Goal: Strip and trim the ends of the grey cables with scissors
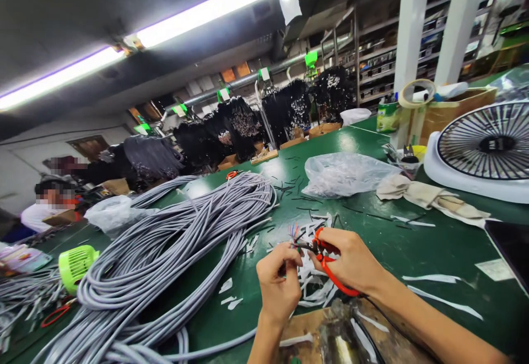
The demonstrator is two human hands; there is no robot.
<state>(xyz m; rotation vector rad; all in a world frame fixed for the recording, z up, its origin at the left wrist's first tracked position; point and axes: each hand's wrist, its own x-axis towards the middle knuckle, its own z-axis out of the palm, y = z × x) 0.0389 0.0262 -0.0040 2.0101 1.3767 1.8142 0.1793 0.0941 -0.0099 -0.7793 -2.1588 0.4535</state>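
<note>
My left hand [281, 276] is closed around the end of a grey cable. Thin coloured wires [293, 232] fan out above its fingertips. In my right hand [355, 256] are scissors with red handles [336, 278], their dark blades [306, 246] pointing left at the wires by my left fingers. Whether the blades touch a wire is too small to tell. White strips of scrap [316, 287] lie on the table under both hands. A large coil of grey cable [177, 243] rests to the left of my left hand.
On the green table [231, 320], a clear plastic bag [347, 174], a cloth [430, 196] and a white fan [496, 144] stand beyond my right hand. A wooden board [308, 322] with a metal piece lies near me. A green fan [76, 267] is at left. People sit far left.
</note>
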